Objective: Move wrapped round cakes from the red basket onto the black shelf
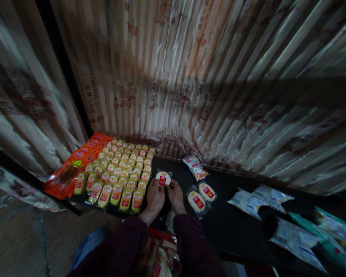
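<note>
My left hand [155, 197] and my right hand [175, 196] are side by side at the near edge of a black table [233, 219], both pinching the near edge of one clear-wrapped round yellow snack with a red label [163, 178]. It lies flat just right of a grid of several rows of similar wrapped snacks [121, 173]. Two more wrapped rounds [202, 196] lie right of my right hand. A bag of the same snacks [161, 257] sits in my lap between my dark sleeves.
Orange flat packets [77, 161] overlap along the grid's left side. A red-and-white packet [195, 167] lies behind the two rounds. White and green plastic packages [294, 227] are spread over the table's right part. A striped curtain [219, 77] hangs behind.
</note>
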`<state>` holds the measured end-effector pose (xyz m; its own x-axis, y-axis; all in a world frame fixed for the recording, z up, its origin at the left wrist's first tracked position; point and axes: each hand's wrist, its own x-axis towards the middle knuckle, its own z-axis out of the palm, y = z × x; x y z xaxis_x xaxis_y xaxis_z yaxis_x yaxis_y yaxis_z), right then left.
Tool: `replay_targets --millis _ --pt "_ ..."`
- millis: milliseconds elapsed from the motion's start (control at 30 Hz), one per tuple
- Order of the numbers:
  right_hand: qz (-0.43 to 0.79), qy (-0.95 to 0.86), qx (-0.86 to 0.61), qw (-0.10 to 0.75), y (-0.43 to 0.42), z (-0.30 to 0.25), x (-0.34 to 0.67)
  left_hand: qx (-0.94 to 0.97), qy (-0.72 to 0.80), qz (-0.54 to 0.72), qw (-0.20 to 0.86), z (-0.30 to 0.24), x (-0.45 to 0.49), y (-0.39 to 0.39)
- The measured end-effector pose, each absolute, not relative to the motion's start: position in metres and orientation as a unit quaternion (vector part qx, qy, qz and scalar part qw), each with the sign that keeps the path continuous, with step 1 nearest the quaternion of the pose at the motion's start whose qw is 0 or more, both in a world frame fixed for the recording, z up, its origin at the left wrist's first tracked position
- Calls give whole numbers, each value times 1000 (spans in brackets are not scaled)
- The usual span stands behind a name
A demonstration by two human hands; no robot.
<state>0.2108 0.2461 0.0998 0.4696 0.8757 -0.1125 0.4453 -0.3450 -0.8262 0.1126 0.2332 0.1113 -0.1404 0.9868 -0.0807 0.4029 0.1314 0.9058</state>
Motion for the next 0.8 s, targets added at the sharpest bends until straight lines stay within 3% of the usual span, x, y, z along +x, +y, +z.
replay_targets --millis 800 --pt "279 -417 -776 382 296 102 212 539 654 396 355 114 132 269"
